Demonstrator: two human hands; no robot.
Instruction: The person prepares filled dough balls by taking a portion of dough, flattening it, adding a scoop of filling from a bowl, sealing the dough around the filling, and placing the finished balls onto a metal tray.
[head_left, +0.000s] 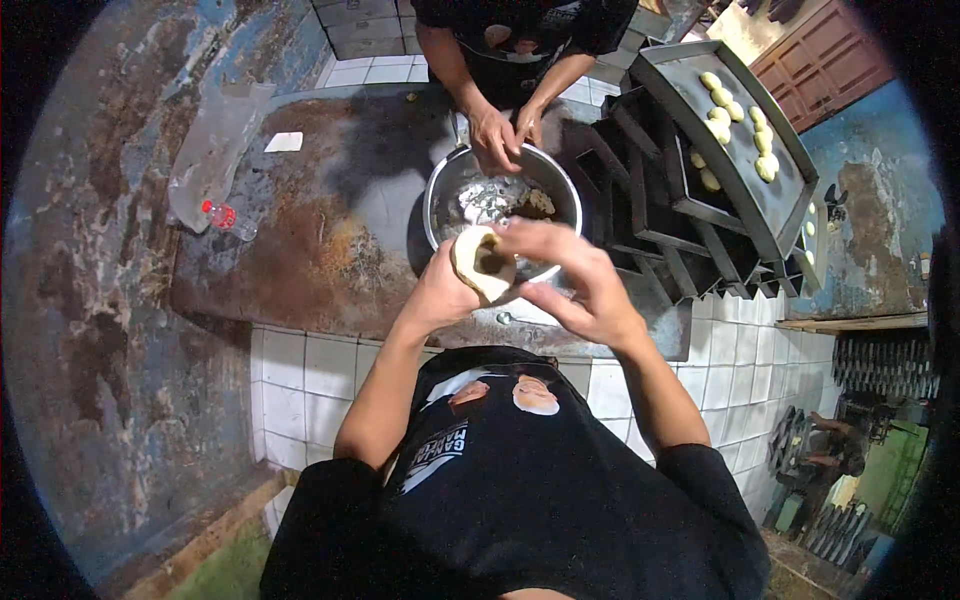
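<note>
My left hand (446,290) holds up a piece of pale dough (466,262) shaped into a cup, with a dark hollow facing up. My right hand (585,280) is just to its right, thumb and fingers apart, fingertips at the dough's rim; they are slightly blurred, so I cannot tell if they press it. Beyond them stands a steel bowl (433,212) with crumbly whitish, green-flecked filling (485,200) and a browner heap (535,203). A co-worker's hands (497,138) are over the bowl's far rim; what they hold, if anything, is hidden.
Stacked, skewed dark metal trays (690,205) rise at the right; the top one carries several dough balls (720,115). At the left lie a clear plastic bag (205,150), a red-capped bottle (230,218) and a white piece (285,142). The table's front edge (300,318) runs before me.
</note>
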